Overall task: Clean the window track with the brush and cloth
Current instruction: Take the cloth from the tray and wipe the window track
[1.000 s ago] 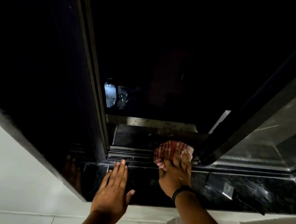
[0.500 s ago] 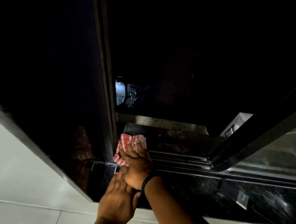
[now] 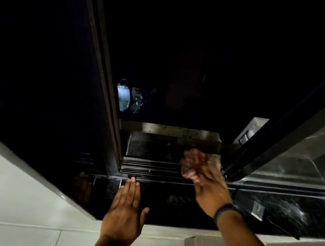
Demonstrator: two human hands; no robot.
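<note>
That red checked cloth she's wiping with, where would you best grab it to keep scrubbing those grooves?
Bunched from above, I'd judge. The cloth sits wadded on the window track, and the right hand covers it from the near side, fingers pressing down. A top grip keeps the wad under the fingertips so it can be pushed along the narrow rails. The left hand lies flat on the dark sill.
</note>
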